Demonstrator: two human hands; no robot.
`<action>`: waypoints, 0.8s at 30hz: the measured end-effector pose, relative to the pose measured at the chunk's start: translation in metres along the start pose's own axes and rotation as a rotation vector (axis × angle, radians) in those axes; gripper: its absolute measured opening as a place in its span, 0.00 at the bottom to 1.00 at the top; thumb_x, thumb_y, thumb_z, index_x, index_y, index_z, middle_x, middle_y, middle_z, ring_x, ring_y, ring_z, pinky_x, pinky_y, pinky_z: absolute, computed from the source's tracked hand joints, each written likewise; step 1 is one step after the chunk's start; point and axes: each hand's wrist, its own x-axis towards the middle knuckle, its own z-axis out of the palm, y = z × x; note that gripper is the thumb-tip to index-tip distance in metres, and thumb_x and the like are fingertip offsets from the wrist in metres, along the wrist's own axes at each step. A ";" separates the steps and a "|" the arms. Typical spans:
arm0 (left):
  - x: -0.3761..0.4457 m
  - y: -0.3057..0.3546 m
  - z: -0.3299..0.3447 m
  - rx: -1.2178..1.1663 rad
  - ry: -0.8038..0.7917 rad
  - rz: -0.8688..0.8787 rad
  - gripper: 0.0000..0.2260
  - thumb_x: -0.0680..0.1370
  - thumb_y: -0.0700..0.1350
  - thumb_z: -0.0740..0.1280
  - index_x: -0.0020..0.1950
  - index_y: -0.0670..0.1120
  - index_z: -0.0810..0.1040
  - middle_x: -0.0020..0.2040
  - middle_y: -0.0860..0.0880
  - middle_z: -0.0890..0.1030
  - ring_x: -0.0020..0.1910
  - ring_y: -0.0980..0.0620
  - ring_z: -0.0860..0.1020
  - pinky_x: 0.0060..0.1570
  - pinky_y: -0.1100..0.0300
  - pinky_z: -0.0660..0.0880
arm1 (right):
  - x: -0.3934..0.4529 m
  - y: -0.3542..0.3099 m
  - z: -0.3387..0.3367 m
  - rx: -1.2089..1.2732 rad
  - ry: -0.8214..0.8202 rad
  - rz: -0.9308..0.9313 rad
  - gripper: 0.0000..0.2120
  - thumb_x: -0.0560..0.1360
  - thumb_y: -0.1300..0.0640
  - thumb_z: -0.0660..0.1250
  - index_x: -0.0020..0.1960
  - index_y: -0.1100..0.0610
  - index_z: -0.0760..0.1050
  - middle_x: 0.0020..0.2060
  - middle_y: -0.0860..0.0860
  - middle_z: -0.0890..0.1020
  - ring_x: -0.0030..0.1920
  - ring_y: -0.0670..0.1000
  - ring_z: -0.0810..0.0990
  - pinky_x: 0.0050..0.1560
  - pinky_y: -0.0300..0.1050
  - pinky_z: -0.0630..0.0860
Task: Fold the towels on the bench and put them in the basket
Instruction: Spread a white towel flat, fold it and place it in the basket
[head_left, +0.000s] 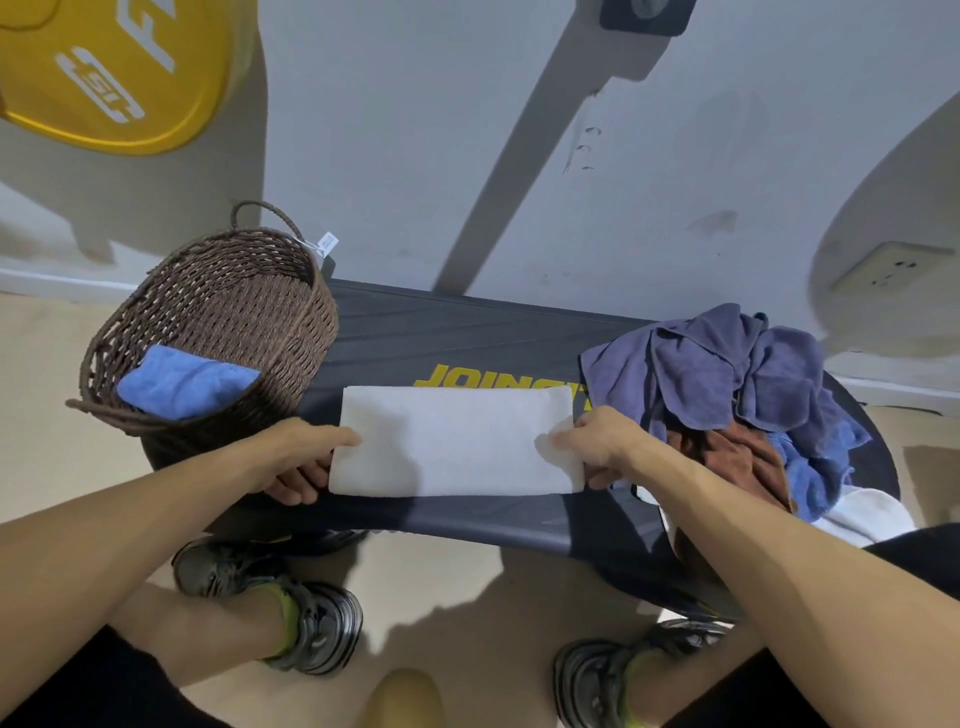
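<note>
So there's a white towel (457, 441) lying flat in the middle of the frame on a dark bench (467, 332), already folded into a neat long rectangle. The person has a hand on each short end. The left hand (296, 457), at the towel's left edge, has its thumb on top and its fingers (296, 488) curled under the edge, so it's grasping the towel. The right hand (602, 447) is pinching the right end, where the corner is bunched up a bit between thumb and fingers.

Left of centre, a brown wicker basket (244, 312) sits on the bench's left end, just beside the towel, with a folded blue towel (182, 387) inside leaning against the near wall. On the right side of the frame is a messy pile of unfolded towels (727, 374), purple-blue on top, with a brown one (737, 457) and a bit of white peeking out below.

A yellow weight plate (104, 73) hangs in the upper left. The person's sneakers (291, 608) show along the bottom, on a beige floor.
</note>
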 end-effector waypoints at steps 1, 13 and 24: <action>-0.002 -0.003 0.000 0.019 -0.040 -0.006 0.24 0.73 0.61 0.71 0.47 0.38 0.81 0.38 0.43 0.83 0.25 0.48 0.78 0.26 0.62 0.74 | -0.003 0.003 -0.003 -0.032 -0.037 -0.006 0.15 0.76 0.50 0.69 0.53 0.61 0.77 0.46 0.57 0.83 0.41 0.56 0.82 0.38 0.46 0.82; -0.013 -0.015 -0.008 0.306 -0.033 0.207 0.12 0.76 0.48 0.73 0.39 0.41 0.78 0.27 0.47 0.72 0.26 0.51 0.69 0.24 0.62 0.68 | -0.009 0.027 -0.004 -0.288 -0.153 -0.058 0.17 0.66 0.56 0.81 0.51 0.60 0.83 0.45 0.52 0.83 0.43 0.51 0.79 0.42 0.43 0.74; -0.029 0.041 0.022 0.606 0.461 0.724 0.06 0.76 0.48 0.66 0.42 0.50 0.69 0.43 0.50 0.76 0.45 0.45 0.76 0.45 0.53 0.73 | -0.007 0.011 0.003 -0.244 -0.004 0.139 0.31 0.63 0.32 0.76 0.41 0.61 0.75 0.24 0.52 0.80 0.20 0.48 0.78 0.27 0.40 0.74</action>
